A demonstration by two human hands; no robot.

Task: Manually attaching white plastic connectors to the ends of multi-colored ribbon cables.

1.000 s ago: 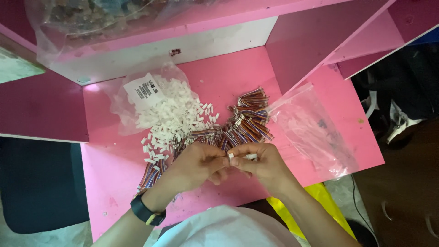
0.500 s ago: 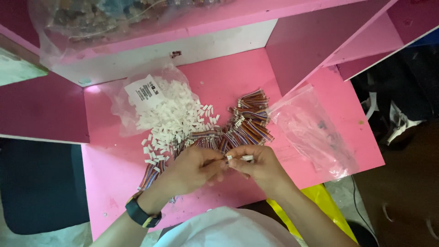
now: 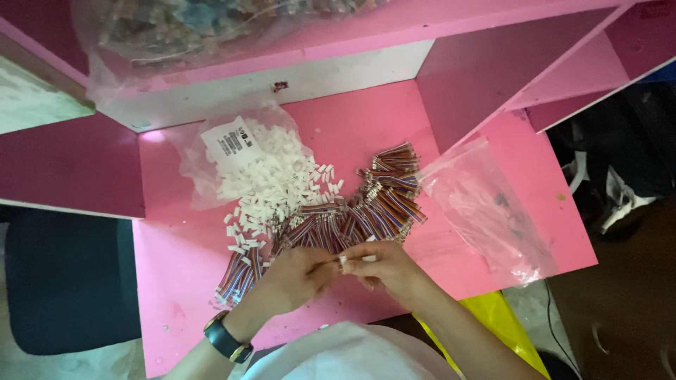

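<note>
My left hand (image 3: 299, 276) and my right hand (image 3: 380, 266) meet over the near part of a pink table (image 3: 183, 260). Between their fingertips is a small white plastic connector (image 3: 367, 258) and a thin wire piece; the right fingers pinch the connector, the left fingers pinch the wire end. Just beyond the hands lies a spread of short multicoloured ribbon wires (image 3: 373, 204). A heap of small white connectors (image 3: 274, 183) spills from a clear bag with a white label. A dark watch sits on my left wrist.
An empty clear plastic bag (image 3: 486, 211) lies at the right of the table. A raised pink shelf (image 3: 338, 42) carries another bag of mixed parts. A dark chair (image 3: 63, 281) stands at the left, a yellow object (image 3: 493, 317) below the table edge.
Both hands stay together at the same spot with small finger movements; the white connector has shifted slightly between the fingertips.
</note>
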